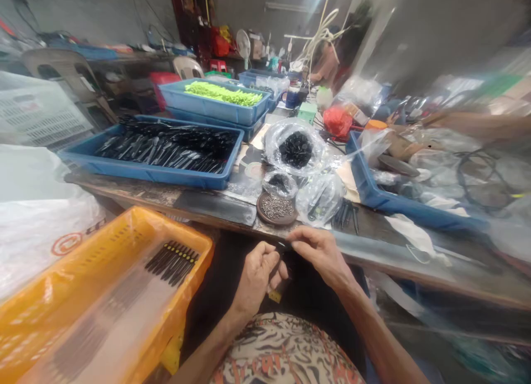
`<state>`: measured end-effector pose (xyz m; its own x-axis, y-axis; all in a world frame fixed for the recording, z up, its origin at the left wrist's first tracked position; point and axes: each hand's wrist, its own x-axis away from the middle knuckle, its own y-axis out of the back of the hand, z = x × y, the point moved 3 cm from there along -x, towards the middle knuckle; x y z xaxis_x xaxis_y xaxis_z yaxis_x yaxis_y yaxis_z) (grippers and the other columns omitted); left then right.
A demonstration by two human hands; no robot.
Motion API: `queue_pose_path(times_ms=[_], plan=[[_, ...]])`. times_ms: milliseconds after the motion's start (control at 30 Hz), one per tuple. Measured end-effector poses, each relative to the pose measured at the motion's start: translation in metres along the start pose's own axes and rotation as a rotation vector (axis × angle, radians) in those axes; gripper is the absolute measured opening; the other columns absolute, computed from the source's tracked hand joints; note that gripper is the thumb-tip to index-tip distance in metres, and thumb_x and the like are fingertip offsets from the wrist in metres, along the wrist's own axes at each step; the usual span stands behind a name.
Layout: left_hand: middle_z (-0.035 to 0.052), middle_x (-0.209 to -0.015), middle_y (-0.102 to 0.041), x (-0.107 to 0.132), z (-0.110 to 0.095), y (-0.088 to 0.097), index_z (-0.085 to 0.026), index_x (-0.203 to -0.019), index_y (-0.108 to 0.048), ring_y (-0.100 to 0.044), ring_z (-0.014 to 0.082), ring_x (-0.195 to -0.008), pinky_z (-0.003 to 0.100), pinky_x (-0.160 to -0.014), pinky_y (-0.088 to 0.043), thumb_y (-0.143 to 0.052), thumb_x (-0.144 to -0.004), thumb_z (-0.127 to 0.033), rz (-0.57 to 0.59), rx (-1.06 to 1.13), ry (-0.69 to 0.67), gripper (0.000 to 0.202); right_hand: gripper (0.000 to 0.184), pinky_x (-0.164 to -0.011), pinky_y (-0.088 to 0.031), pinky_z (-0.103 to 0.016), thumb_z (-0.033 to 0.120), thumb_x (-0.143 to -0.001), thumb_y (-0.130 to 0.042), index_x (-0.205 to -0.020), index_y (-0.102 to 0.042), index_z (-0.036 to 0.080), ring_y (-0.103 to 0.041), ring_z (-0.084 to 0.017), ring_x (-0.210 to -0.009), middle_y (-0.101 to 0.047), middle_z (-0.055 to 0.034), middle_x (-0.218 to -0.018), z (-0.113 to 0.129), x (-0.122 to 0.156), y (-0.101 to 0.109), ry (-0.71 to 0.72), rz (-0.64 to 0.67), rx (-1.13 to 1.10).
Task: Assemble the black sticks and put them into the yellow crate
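My left hand [259, 276] and my right hand [319, 251] meet just below the near edge of the workbench [215, 207]. Both are closed on a small black plastic part [283, 245] held between them, the left curled round its lower end with a yellow bit showing below, the right pinching its top. Right in front of them a round brown dish [276, 208] holds tiny metal pieces. Loose black parts [347, 213] lie on the bench to its right.
An orange crate [103, 295] with a few black-and-yellow pieces sits at my lower left. Blue trays hold black parts [166, 146] and green parts [224, 93]. Clear bags [295, 149] of black parts lie mid-bench. Another blue tray [373, 190] stands right; a person's arm [468, 124] reaches in at far right.
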<state>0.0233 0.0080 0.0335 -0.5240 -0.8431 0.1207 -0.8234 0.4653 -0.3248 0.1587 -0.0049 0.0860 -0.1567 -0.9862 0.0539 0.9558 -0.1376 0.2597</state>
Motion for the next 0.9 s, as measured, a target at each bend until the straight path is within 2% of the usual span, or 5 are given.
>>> queue_pose_path(times_ms=[200, 333, 633, 900], plan=[[-0.0037, -0.058, -0.054, 0.000, -0.002, -0.004, -0.016, -0.076, -0.044, -0.036, 0.0032, -0.041, 0.017, -0.040, -0.025, -0.045, -0.088, -0.031, 0.010, -0.180, -0.017, 0.019, 0.013, -0.055, -0.042, -0.023, 0.020, -0.072, -0.049, -0.075, -0.061, 0.016, -0.055, -0.013, -0.059, -0.059, 0.0008, -0.061, -0.005, 0.003, 0.006, 0.078, 0.105, 0.112], [-0.0023, -0.061, -0.057, -0.001, 0.000, -0.005, -0.017, -0.077, -0.044, -0.036, 0.0037, -0.042, 0.018, -0.041, -0.026, -0.044, -0.088, -0.030, 0.045, -0.251, -0.014, 0.017, 0.014, -0.060, -0.041, -0.024, 0.018, -0.075, -0.047, -0.076, -0.061, 0.016, -0.054, -0.013, -0.065, -0.058, 0.0003, -0.067, -0.007, 0.005, 0.013, 0.158, 0.156, 0.194], [-0.0019, -0.064, -0.058, -0.001, 0.006, -0.001, -0.018, -0.078, -0.047, -0.040, 0.0063, -0.046, 0.020, -0.047, -0.030, -0.040, -0.090, -0.029, 0.077, -0.495, -0.090, 0.017, 0.018, -0.066, -0.040, -0.026, 0.010, -0.082, -0.043, -0.081, -0.060, 0.016, -0.053, -0.014, -0.071, -0.058, -0.0016, -0.075, -0.008, 0.010, 0.015, 0.352, 0.166, 0.357], [-0.0022, -0.065, -0.057, -0.001, 0.011, 0.003, -0.019, -0.083, -0.048, -0.044, 0.0079, -0.051, 0.019, -0.049, -0.031, -0.039, -0.090, -0.028, 0.096, -0.598, -0.099, 0.014, 0.017, -0.063, -0.040, -0.024, 0.010, -0.082, -0.045, -0.079, -0.060, 0.017, -0.052, -0.012, -0.067, -0.056, -0.0005, -0.072, -0.014, 0.005, 0.009, 0.421, 0.180, 0.313]])
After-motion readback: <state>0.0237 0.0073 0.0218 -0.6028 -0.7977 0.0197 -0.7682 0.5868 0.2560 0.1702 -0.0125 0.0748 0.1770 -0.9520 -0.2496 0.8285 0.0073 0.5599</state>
